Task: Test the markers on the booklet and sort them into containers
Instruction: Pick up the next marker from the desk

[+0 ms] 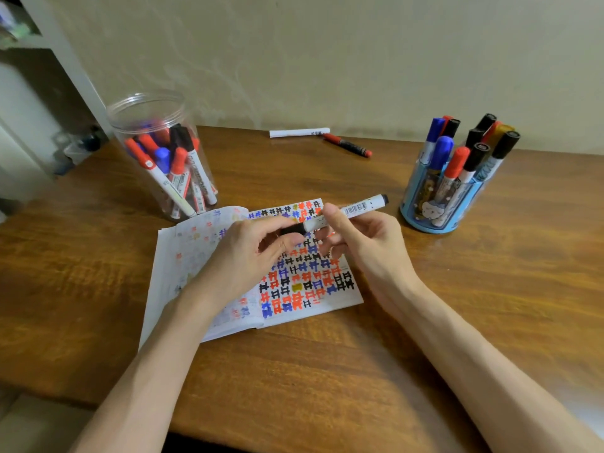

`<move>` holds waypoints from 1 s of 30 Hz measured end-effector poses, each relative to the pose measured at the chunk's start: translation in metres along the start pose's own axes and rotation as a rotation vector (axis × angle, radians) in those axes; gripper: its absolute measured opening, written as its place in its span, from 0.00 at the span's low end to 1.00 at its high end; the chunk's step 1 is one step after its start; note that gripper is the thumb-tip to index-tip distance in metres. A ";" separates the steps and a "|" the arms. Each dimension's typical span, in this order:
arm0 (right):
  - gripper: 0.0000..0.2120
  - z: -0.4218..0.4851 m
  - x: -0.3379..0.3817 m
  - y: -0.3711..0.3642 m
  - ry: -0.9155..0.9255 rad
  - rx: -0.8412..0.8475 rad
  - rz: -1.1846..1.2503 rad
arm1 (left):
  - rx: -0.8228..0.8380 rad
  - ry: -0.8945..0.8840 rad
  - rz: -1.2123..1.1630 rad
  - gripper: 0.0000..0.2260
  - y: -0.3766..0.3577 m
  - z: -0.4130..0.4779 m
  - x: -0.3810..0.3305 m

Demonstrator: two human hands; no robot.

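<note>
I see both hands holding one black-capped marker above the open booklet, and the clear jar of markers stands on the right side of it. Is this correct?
Not quite: the head view shows the clear jar on the left of the booklet. The left hand and right hand do hold the marker above it.

warm, rather dim indoor light with a yellow cast. the wooden bench point(490, 305) carries a soft sheen near its right side and dark patches along its left edge. soft shadows lie under the forearms point(483, 364). the clear plastic jar point(147, 104) shows pale glare on its rim. wide-angle distortion bows the bench edges and stretches the corners. the shelf point(19, 37) at far left is blurred; the rest is slightly soft.
</note>
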State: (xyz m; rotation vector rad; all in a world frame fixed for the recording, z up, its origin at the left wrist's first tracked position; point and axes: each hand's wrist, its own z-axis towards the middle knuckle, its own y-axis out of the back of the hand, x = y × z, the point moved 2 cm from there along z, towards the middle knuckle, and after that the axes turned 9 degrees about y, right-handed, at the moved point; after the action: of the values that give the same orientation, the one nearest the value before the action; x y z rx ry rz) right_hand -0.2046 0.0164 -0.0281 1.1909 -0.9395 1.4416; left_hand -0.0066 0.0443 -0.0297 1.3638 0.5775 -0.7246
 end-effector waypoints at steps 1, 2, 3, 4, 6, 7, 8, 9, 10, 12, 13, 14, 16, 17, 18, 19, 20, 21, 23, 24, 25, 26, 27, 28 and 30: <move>0.13 0.000 -0.001 0.000 -0.001 0.002 0.009 | -0.007 -0.009 0.006 0.20 0.000 0.000 0.000; 0.13 -0.001 -0.002 0.000 -0.001 0.005 0.023 | -0.014 -0.022 0.014 0.19 0.000 -0.001 -0.001; 0.13 -0.002 -0.003 0.000 0.001 0.006 0.038 | -0.020 -0.035 0.025 0.18 -0.001 -0.001 -0.001; 0.13 -0.003 -0.004 0.000 0.008 0.006 0.047 | -0.025 -0.043 0.038 0.17 -0.001 -0.001 -0.001; 0.13 -0.003 -0.006 -0.001 0.028 0.008 0.049 | -0.033 -0.052 0.057 0.14 -0.002 -0.001 -0.002; 0.13 -0.003 -0.006 -0.002 0.034 0.008 0.050 | -0.039 -0.057 0.059 0.11 -0.003 -0.001 -0.002; 0.13 -0.004 -0.006 -0.003 0.038 0.007 0.060 | -0.047 -0.061 0.062 0.09 -0.003 -0.001 -0.003; 0.13 -0.004 -0.005 -0.003 0.043 0.002 0.071 | -0.054 -0.064 0.065 0.08 -0.003 -0.001 -0.004; 0.12 -0.004 -0.005 -0.003 0.047 -0.002 0.077 | -0.058 -0.065 0.068 0.08 -0.004 -0.001 -0.004; 0.12 -0.005 -0.005 -0.003 0.056 -0.010 0.074 | -0.056 -0.064 0.066 0.08 -0.005 0.000 -0.003; 0.12 -0.006 -0.005 -0.003 0.060 -0.012 0.070 | -0.054 -0.063 0.064 0.08 -0.006 0.000 -0.002; 0.12 -0.006 -0.005 -0.004 0.062 -0.014 0.067 | -0.055 -0.063 0.066 0.07 -0.006 0.000 -0.002; 0.12 -0.006 -0.006 -0.005 0.062 -0.018 0.069 | -0.067 -0.070 0.071 0.06 -0.006 0.000 -0.002; 0.12 -0.006 -0.006 -0.005 0.060 -0.021 0.074 | -0.069 -0.074 0.071 0.06 -0.006 0.000 -0.002; 0.12 -0.007 -0.007 -0.006 0.060 -0.023 0.078 | -0.069 -0.075 0.070 0.06 -0.006 -0.001 -0.003; 0.12 -0.007 -0.007 -0.007 0.065 -0.024 0.082 | -0.069 -0.073 0.070 0.06 -0.006 -0.001 -0.003; 0.11 -0.007 -0.007 -0.007 0.072 -0.025 0.087 | -0.069 -0.070 0.072 0.06 -0.006 -0.001 -0.003; 0.11 -0.007 -0.007 -0.008 0.079 -0.025 0.090 | -0.070 -0.067 0.071 0.07 -0.005 -0.001 -0.002; 0.11 -0.007 -0.007 -0.009 0.092 -0.023 0.086 | -0.067 -0.063 0.062 0.07 -0.005 -0.001 -0.002; 0.11 -0.007 -0.007 -0.009 0.095 -0.020 0.080 | -0.065 -0.061 0.055 0.07 -0.004 -0.001 -0.002; 0.11 -0.007 -0.007 -0.009 0.097 -0.013 0.072 | -0.063 -0.059 0.051 0.07 -0.004 -0.001 -0.002; 0.11 -0.008 -0.007 -0.009 0.098 -0.006 0.066 | -0.059 -0.058 0.048 0.07 -0.004 -0.001 -0.002; 0.11 -0.008 -0.007 -0.008 0.096 0.001 0.065 | -0.055 -0.054 0.040 0.07 -0.004 -0.002 -0.002; 0.11 -0.008 -0.006 -0.008 0.092 0.010 0.069 | -0.050 -0.049 0.026 0.07 -0.003 -0.002 -0.002; 0.10 -0.007 -0.005 -0.007 0.090 0.031 0.068 | -0.034 -0.037 -0.018 0.06 -0.001 -0.002 -0.003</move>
State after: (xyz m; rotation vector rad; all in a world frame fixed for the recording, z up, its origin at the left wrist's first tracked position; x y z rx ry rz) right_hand -0.1990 0.0238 -0.0343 1.1166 -0.9058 1.5562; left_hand -0.0093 0.0467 -0.0283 1.3128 0.5708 -0.7499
